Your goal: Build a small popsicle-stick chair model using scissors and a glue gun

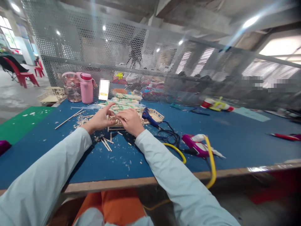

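A small frame of pale wooden sticks [115, 128] sits on the blue tabletop, partly hidden by my hands. My left hand [101, 119] is at its left side, thumb raised, with the other fingers closed against the frame. From the right, my right hand [130, 120] pinches at the frame's upper part; whatever lies between its fingertips is too small to make out. Just right of that hand, a blue glue gun [150, 117] rests by another wooden stick piece [157, 116]. Loose sticks [107, 144] lie in front of the frame.
Bundled sticks [128, 98] lie behind my hands. A pink bottle [87, 89], a clear jug [72, 88] and a lit phone [103, 90] stand at the back left. On the right are a purple-and-white tool [197, 146], a yellow cable [211, 163] and a red-handled tool [283, 136]. Perforated metal screens the back.
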### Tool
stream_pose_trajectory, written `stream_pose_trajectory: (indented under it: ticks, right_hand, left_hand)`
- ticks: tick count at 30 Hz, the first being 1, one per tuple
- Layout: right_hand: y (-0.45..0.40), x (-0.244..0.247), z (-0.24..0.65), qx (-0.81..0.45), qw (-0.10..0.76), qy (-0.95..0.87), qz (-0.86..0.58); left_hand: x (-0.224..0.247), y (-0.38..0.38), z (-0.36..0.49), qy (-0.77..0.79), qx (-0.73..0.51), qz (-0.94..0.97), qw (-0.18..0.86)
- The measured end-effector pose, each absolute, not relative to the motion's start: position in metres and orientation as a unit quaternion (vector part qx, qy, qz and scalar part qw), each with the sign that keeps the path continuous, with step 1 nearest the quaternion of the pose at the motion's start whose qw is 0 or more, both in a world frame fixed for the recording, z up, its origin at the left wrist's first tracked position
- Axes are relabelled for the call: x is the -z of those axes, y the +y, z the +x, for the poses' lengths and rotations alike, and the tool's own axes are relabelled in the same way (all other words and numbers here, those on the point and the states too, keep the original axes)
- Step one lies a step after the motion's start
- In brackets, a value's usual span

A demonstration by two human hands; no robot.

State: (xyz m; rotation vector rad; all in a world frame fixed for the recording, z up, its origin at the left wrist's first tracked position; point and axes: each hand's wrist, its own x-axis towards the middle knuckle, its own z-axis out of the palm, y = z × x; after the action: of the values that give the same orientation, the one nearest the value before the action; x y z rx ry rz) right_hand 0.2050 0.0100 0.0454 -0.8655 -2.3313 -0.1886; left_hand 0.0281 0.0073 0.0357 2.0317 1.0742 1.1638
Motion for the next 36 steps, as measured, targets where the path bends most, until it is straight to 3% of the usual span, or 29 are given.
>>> stream_pose_trajectory:
  ticks: [5,12,19,36]
  right_hand:
    - [0.011,-0.044,0.205,0.066,0.329,-0.882,-0.331]
    - [0.012,-0.042,0.215,0.031,0.425,-0.83,-0.36]
    - [0.011,-0.037,0.206,0.042,0.385,-0.845,-0.368]
    - [0.021,-0.038,0.201,0.029,0.4,-0.863,-0.308]
  left_hand:
    - [-0.029,0.015,0.025,0.391,-0.428,0.773,0.259]
    - [-0.022,0.014,0.022,0.41,-0.434,0.776,0.206]
    - [-0.018,0.012,0.022,0.419,-0.445,0.768,0.192]
    - [-0.024,0.012,0.013,0.385,-0.422,0.787,0.232]
